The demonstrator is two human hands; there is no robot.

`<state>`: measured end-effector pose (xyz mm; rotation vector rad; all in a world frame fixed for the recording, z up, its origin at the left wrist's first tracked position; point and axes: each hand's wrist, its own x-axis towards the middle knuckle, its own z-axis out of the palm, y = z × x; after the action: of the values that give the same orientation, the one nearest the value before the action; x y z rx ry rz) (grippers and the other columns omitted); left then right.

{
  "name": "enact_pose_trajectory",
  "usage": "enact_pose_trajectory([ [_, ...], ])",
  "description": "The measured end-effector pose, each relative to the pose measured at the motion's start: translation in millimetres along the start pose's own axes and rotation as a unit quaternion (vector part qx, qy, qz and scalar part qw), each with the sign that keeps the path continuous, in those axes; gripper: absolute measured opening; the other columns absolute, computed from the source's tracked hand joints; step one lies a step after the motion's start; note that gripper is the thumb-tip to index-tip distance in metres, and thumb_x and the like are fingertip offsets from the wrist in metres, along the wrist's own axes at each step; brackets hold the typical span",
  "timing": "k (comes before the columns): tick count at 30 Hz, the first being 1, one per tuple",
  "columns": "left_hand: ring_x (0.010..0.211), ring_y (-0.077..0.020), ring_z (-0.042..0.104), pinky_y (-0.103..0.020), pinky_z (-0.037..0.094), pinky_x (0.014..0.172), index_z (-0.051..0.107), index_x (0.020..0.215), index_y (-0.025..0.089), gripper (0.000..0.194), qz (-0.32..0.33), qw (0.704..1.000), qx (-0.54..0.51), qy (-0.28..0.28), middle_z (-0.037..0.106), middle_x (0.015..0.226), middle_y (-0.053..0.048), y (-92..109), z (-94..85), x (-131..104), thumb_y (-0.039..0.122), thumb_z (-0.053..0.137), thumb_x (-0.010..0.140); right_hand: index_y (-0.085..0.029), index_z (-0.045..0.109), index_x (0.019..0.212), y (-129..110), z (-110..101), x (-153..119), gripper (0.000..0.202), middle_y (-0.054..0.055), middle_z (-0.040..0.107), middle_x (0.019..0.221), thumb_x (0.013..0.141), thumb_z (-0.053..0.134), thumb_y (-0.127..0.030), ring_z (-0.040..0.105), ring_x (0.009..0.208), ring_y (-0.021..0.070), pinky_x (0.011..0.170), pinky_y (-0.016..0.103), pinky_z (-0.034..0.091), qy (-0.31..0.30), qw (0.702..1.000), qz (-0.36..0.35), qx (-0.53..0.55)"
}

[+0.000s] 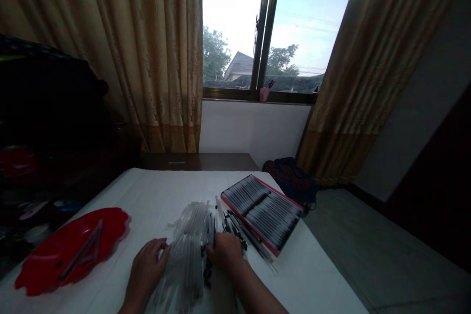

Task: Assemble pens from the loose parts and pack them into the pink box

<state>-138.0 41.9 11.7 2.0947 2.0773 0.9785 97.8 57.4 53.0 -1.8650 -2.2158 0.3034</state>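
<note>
My left hand (147, 262) lay loosely spread on the near-left edge of the tubes (187, 250); my right hand (225, 251) pressed down, fingers together, on their right side, box (263, 211) beyond.

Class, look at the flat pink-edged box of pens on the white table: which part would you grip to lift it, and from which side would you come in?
Probably grip the pink-edged box by its near long edge, coming from the right hand side. It lies flat and open-topped, angled, with loose pens along that edge, so hold it level.
</note>
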Motion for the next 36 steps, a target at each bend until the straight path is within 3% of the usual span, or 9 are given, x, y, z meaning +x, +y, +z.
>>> enact_pose_trajectory([
  [6,0.093,-0.0242,0.067,-0.035,0.049,0.089,0.069,0.08,0.02,0.033,-0.001,1.0,0.004,0.009,0.074,0.094,-0.008,-3.3,2.6,-0.8,0.043,0.045,0.079,-0.011,0.072,0.081,-1.6,-4.6,6.3,0.023,0.021,0.072,0.09,0.071,0.057,-0.025,0.068,0.088,0.0336,0.075,0.04,0.048,-0.01,0.998,0.046,0.05],
  [11,0.092,-0.0234,0.067,-0.035,0.049,0.089,0.068,0.08,0.023,0.031,0.0,1.0,0.0,0.017,0.075,0.092,-0.006,-5.2,4.4,-0.6,0.043,0.045,0.079,-0.018,0.067,0.069,23.1,-4.0,-2.7,0.017,0.009,0.072,0.074,0.073,0.051,-0.023,0.067,0.075,0.0247,0.067,0.031,0.047,0.032,0.981,0.061,0.181],
  [15,0.093,-0.0229,0.067,-0.035,0.049,0.089,0.068,0.08,0.023,0.031,-0.011,1.0,-0.003,0.013,0.074,0.093,-0.006,-5.4,5.3,-0.2,0.043,0.044,0.078,-0.018,0.058,0.074,60.3,3.6,-25.4,0.026,0.004,0.065,0.067,0.08,0.039,-0.035,0.063,0.061,0.0181,0.055,0.025,0.047,0.087,0.938,0.067,0.327],
  [19,0.091,-0.0229,0.068,-0.033,0.051,0.085,0.069,0.086,0.021,0.036,-0.038,0.999,-0.001,-0.002,0.074,0.095,-0.007,-4.3,3.6,1.3,0.043,0.042,0.078,-0.02,0.051,0.076,91.3,14.1,-51.3,0.034,0.005,0.064,0.069,0.079,0.034,-0.049,0.06,0.055,0.0169,0.053,0.027,0.048,0.133,0.889,0.082,0.43],
  [26,0.083,-0.02,0.071,-0.027,0.055,0.07,0.066,0.101,0.02,0.039,-0.092,0.995,0.011,-0.042,0.075,0.095,-0.005,1.9,-11.2,14.2,0.04,0.039,0.08,-0.021,0.051,0.066,101.9,17.7,-62.9,0.026,0.003,0.062,0.063,0.074,0.049,-0.046,0.056,0.05,0.016,0.053,0.028,0.046,0.162,0.81,0.077,0.558],
  [28,0.09,-0.0223,0.069,-0.031,0.053,0.075,0.064,0.107,0.018,0.042,-0.093,0.994,0.023,-0.048,0.073,0.102,-0.008,14.8,-12.8,17.6,0.039,0.038,0.082,-0.021,0.053,0.066,103.5,16.9,-61.7,0.025,0.002,0.061,0.062,0.073,0.053,-0.044,0.056,0.052,0.016,0.055,0.028,0.046,0.17,0.8,0.071,0.571],
  [31,0.107,-0.0241,0.061,-0.035,0.046,0.091,0.064,0.109,0.018,0.039,-0.048,0.996,0.032,-0.069,0.068,0.113,-0.009,50.8,-4.8,17.2,0.035,0.041,0.083,-0.02,0.058,0.066,108.4,17.3,-61.1,0.024,0.0,0.058,0.061,0.071,0.061,-0.043,0.055,0.056,0.0163,0.059,0.028,0.046,0.187,0.778,0.08,0.594],
  [36,0.098,-0.0185,0.061,-0.028,0.041,0.089,0.07,0.093,0.026,0.023,0.077,0.986,0.029,-0.148,0.071,0.099,-0.002,123.8,28.1,5.4,0.03,0.049,0.084,-0.019,0.062,0.068,113.6,19.4,-63.2,0.025,-0.001,0.057,0.061,0.07,0.063,-0.043,0.054,0.058,0.0155,0.057,0.026,0.044,0.188,0.753,0.09,0.624],
])
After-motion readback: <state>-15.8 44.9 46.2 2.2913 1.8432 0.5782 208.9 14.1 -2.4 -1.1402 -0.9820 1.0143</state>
